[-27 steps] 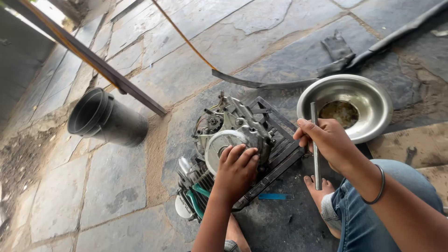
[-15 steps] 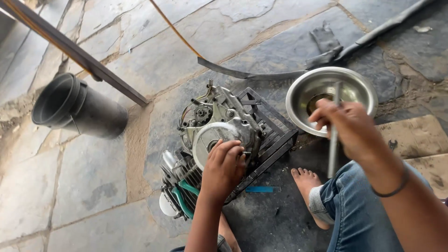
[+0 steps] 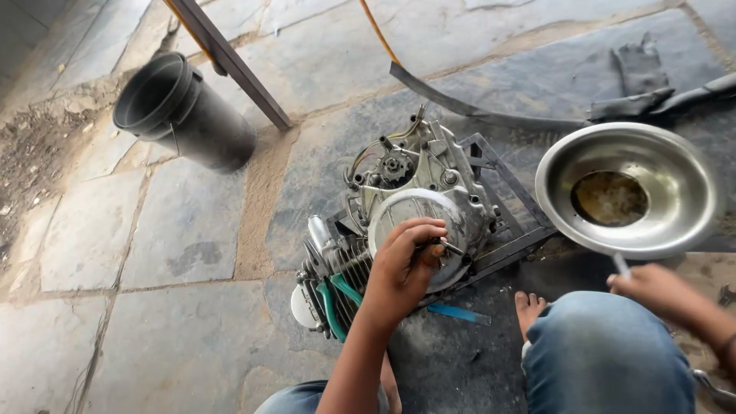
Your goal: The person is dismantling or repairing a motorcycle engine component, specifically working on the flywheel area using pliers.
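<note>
On the stone floor (image 3: 184, 230), the engine (image 3: 418, 207) sits in a metal frame, and the left hand (image 3: 402, 264) curls its fingers (image 3: 418, 230) around a small part at its round cover. Beside the steel bowl (image 3: 675, 222), the right hand (image 3: 652, 287) is closed on a thin metal tool (image 3: 619, 264).

Soft even daylight, sharp focus

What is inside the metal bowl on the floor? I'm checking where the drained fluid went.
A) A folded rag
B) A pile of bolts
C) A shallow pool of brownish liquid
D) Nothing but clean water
C: the metal bowl holds a shallow brownish pool at its bottom, with no bolts or rag visible in it, beside the engine where the left hand rests.
</note>
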